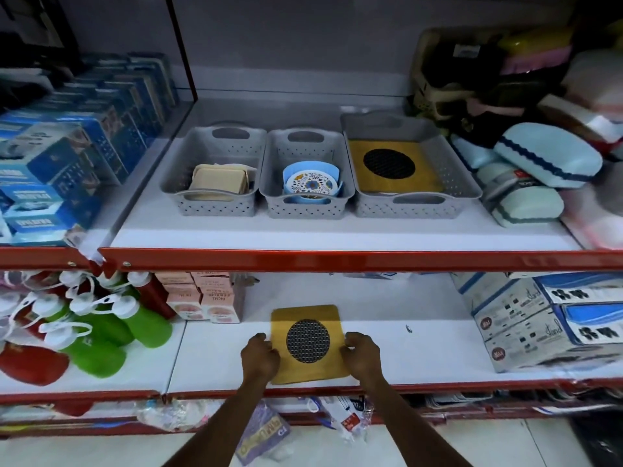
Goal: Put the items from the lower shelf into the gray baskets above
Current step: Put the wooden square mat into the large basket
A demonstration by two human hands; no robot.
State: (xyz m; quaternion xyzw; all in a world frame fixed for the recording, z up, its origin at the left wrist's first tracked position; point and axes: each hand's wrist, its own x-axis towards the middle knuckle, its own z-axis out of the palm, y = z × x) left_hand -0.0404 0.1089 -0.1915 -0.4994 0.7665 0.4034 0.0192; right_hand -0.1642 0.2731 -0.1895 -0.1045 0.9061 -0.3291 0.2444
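Both arms reach forward — left grip and right grip curled inward.

This is a shop, a household-goods store by the look of its stock; the white shelves carry red metal front rails, the kind used for retail display racking; goods stand in multiples of one kind, as stock does: rows of identical blue boxes at upper left, green and red squeeze bottles with white caps heaped at lower left, small pink cartons stacked beside them, printed white-and-blue cartons at lower right, and pale blue cases piled at upper right; packaged items hang or lie below the lowest rail, above a pale tiled floor.
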